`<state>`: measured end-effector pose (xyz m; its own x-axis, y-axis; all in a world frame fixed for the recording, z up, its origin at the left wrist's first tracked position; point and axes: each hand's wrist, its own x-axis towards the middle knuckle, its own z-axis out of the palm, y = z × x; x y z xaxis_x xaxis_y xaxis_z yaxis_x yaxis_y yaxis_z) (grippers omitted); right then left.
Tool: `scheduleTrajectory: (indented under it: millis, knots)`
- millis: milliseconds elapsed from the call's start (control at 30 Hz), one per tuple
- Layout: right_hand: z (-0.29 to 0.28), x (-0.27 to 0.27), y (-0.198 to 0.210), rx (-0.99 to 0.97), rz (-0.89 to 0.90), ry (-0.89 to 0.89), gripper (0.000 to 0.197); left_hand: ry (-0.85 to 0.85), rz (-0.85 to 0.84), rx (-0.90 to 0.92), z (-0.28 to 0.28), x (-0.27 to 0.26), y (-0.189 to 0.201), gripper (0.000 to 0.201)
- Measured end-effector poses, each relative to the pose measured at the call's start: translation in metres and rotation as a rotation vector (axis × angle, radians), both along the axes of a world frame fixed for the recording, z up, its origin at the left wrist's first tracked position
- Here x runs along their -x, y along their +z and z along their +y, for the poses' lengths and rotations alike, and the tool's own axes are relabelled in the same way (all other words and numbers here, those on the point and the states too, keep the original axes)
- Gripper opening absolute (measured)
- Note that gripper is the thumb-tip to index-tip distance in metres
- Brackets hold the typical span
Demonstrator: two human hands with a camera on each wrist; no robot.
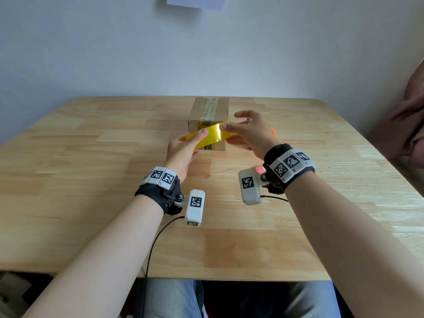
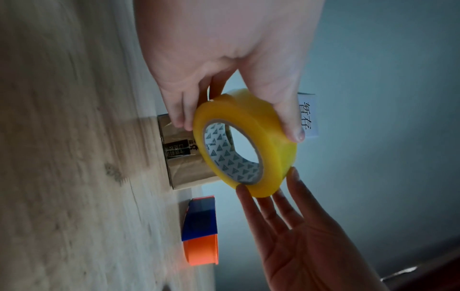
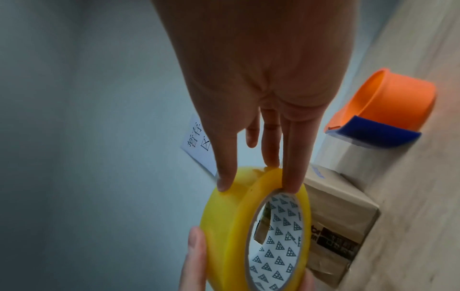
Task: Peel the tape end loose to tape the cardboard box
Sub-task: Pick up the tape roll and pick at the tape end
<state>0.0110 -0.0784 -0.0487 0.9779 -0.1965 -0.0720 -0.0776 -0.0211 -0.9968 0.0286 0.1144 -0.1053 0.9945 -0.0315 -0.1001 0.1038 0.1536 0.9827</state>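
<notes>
A yellow tape roll hangs above the table, just in front of the cardboard box. My left hand grips the roll, with the thumb on its outer face and the fingers at its side. My right hand meets the roll's other end with straight fingers; its thumb lies on the outer face. No loose tape end shows. Old tape runs along the box's top seam.
An orange and blue tape dispenser stands on the wooden table right of the box. A paper label hangs on the wall behind. Brownish fabric lies past the table's right edge.
</notes>
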Motion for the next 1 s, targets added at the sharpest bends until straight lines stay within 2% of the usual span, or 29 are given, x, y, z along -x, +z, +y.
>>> scheduleTrajectory:
  millis: [67, 167, 233, 300, 433, 633, 667, 767, 833, 900, 1000]
  knots:
    - [0.002, -0.001, 0.001, -0.062, 0.04, 0.011, 0.064, -0.037, -0.028, 0.024, -0.002, 0.003, 0.002, 0.068]
    - [0.007, -0.001, 0.001, -0.052, 0.106, 0.061, 0.071, -0.073, -0.087, -0.022, -0.005, 0.005, 0.003, 0.102]
    - [0.007, -0.001, 0.0, -0.051, 0.102, 0.042, 0.065, -0.069, -0.103, -0.058, -0.007, 0.007, 0.004, 0.123]
    - [0.006, -0.001, 0.0, -0.063, 0.08, 0.013, 0.06, -0.058, -0.117, -0.075, -0.008, 0.007, 0.004, 0.129]
    - [0.004, 0.0, 0.001, -0.027, 0.058, -0.057, 0.061, -0.047, -0.132, -0.098, -0.01, 0.01, 0.005, 0.124]
    - [0.003, -0.002, -0.001, 0.124, 0.009, -0.135, 0.061, -0.061, -0.135, -0.1, -0.016, 0.015, 0.001, 0.074]
    - [0.002, -0.003, -0.001, 0.139, 0.009, -0.138, 0.06, -0.065, -0.134, -0.099, -0.017, 0.014, 0.001, 0.079]
    - [-0.002, -0.004, -0.002, 0.181, 0.017, -0.132, 0.057, -0.072, -0.106, -0.139, -0.015, 0.011, -0.001, 0.131]
    - [-0.005, -0.004, -0.002, 0.245, 0.011, -0.12, 0.055, -0.117, -0.085, -0.193, -0.014, 0.011, -0.002, 0.139]
    - [-0.004, -0.005, -0.005, 0.357, -0.02, -0.102, 0.055, -0.18, -0.092, -0.284, -0.016, 0.012, 0.003, 0.124]
    - [0.002, -0.006, -0.009, 0.488, -0.104, -0.037, 0.061, -0.22, -0.138, -0.386, -0.023, 0.012, 0.007, 0.086]
